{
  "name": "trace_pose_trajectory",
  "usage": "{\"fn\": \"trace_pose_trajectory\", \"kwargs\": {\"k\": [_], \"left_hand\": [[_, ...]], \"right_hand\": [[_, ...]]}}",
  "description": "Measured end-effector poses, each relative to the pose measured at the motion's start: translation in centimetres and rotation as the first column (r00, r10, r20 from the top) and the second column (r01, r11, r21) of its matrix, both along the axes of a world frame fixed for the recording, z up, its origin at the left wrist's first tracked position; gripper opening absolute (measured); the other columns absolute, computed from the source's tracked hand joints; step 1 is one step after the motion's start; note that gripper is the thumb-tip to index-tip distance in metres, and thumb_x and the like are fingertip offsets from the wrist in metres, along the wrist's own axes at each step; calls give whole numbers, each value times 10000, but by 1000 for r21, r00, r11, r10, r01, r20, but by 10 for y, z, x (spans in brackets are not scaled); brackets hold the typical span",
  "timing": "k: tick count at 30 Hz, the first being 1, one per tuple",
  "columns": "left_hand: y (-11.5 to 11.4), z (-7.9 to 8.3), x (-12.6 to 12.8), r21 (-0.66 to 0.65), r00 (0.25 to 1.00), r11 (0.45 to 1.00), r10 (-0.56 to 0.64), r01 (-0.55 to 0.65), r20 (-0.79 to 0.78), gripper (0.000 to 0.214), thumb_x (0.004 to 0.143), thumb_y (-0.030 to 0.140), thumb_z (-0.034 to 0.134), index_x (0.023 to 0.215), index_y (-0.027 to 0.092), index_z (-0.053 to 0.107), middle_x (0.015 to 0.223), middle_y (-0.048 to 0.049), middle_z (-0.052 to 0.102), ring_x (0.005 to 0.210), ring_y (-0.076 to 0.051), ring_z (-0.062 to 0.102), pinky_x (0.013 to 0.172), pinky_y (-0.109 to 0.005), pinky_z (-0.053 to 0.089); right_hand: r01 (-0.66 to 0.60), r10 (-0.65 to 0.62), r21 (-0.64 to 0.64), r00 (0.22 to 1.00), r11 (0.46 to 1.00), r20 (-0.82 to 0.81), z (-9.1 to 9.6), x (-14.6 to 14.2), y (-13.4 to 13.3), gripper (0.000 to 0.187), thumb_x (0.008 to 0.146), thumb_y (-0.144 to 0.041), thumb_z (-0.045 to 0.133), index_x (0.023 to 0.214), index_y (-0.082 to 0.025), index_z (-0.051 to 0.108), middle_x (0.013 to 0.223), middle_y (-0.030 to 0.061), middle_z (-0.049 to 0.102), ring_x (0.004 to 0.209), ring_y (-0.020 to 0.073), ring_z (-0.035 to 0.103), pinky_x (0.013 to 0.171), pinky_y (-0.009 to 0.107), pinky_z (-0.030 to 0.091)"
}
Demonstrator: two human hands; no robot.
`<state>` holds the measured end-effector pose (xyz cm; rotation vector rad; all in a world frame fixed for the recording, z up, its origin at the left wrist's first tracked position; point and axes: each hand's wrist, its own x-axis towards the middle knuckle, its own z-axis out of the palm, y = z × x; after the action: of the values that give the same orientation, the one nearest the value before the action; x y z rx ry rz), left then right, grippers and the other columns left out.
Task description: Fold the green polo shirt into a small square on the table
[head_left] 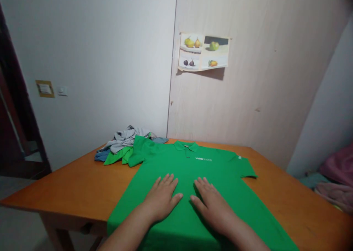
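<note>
A green polo shirt lies spread face up on the table, its collar at the far side and its lower end hanging over the near edge. White printing shows on the chest, and the sleeves reach out to both sides. My left hand rests flat on the shirt's middle, left of centre, fingers stretched out. To its right my right hand lies on the cloth too, fingers extended and thumb apart. Neither hand grips anything.
The orange-brown wooden table stands against the wall. A heap of crumpled clothes, grey, blue and bright green, touches the shirt's left sleeve area. Pink fabric lies beyond the table at right. A fruit picture hangs on the wall.
</note>
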<state>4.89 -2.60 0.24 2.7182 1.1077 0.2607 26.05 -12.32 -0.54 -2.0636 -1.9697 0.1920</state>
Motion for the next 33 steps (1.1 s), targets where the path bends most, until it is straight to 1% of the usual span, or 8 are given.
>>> {"fn": "trace_pose_trajectory", "kwargs": {"k": [2,4,11,14,16,21,27,33], "left_hand": [[2,-4,-1,-5,1000,1000,7,-7,-7,724,959,672,286,1519,225,389,1609,-95,244,1500,-287,173,1207,-539,150],[6,-6,-12,-5,999,1000,29,-29,-13,779,937,723,263,1528,227,369,1613,-93,218,1502,-292,159,1208,-545,138],[25,-9,-61,25,987,987,157,-156,-40,859,899,780,263,1539,213,341,1615,-87,187,1504,-296,140,1213,-512,145],[29,-10,-68,37,978,979,203,-201,-50,884,891,792,255,1537,196,347,1616,-93,187,1503,-298,148,1214,-504,148],[29,-10,-68,39,975,976,216,-214,-50,886,891,791,257,1537,191,348,1614,-98,194,1502,-301,157,1212,-503,154],[26,-8,-66,40,974,974,225,-223,-28,874,891,781,285,1529,190,370,1604,-107,224,1497,-301,180,1208,-487,163],[27,-9,-68,34,975,975,222,-221,-30,884,890,787,263,1531,185,365,1610,-112,210,1501,-301,165,1206,-489,158],[28,-12,-68,28,975,976,219,-218,-31,890,885,792,257,1537,194,352,1618,-105,191,1504,-301,152,1208,-485,140]], "right_hand": [[-12,12,-23,1000,1000,2,-1,-4,4,770,951,-665,325,1523,-152,373,1598,94,279,1495,277,186,1219,469,163],[14,-13,-32,1000,999,15,-5,5,4,790,939,-689,332,1525,-161,369,1599,92,276,1496,283,185,1219,487,147],[172,-171,-6,983,985,71,-23,73,-12,819,913,-741,303,1519,-196,382,1596,64,295,1492,275,209,1216,486,149],[233,-231,-2,968,973,97,-30,95,-16,832,909,-742,298,1517,-181,385,1590,72,318,1493,278,206,1215,490,156],[258,-258,4,961,966,99,-34,104,-17,833,910,-739,297,1512,-172,395,1588,76,325,1491,282,209,1215,499,160],[273,-272,12,957,962,102,-36,106,-16,842,906,-744,295,1504,-162,409,1587,78,322,1488,287,220,1214,505,165],[270,-272,31,956,962,107,-35,105,-15,823,909,-725,314,1498,-160,420,1579,81,339,1480,291,244,1209,514,184],[269,-272,49,956,962,108,-43,111,-13,812,902,-725,314,1482,-173,451,1574,82,355,1475,302,254,1204,518,200]]}}
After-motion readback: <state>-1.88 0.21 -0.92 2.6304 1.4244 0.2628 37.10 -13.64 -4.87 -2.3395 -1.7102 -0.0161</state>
